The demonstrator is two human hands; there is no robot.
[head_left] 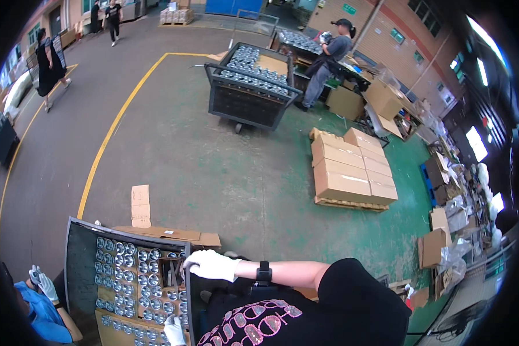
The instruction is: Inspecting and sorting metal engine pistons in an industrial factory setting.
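Below the middle, my right hand, in a white glove, reaches leftward with its fingers curled at the rim of a dark metal cart. A black watch sits on that wrist. My left hand, also gloved in white, is low over the cart beside shiny round metal parts. Its fingers are bunched, and what they hold, if anything, is too small to make out. Rows of these metal parts stand on cardboard sheets in the cart. Dark flat pieces lie in the cart near my right hand.
Left of the cart, a co-worker in blue wears white gloves. Cardboard lies by the cart's far side. Ahead stand a pallet of cartons, another loaded cart and a person at a bench. Other people are far left.
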